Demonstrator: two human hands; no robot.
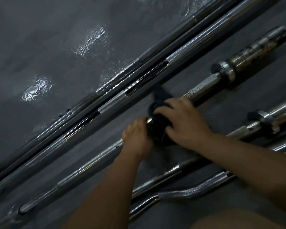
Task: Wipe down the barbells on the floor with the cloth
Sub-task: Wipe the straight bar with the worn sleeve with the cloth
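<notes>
Several chrome barbells lie diagonally on the dark floor. The middle barbell (203,85) runs from lower left to a thick rusty sleeve at upper right. My left hand (137,138) grips its shaft from below. Right beside it, my right hand (183,124) holds a dark cloth (158,113) wrapped around the same shaft. Most of the cloth is hidden under my fingers; one corner sticks out towards the upper left.
Two long bars (119,96) lie side by side against the wet grey wall (56,47). A curl bar (196,187) and another barbell with a collar (267,119) lie under my right forearm. My knee shows at the bottom right.
</notes>
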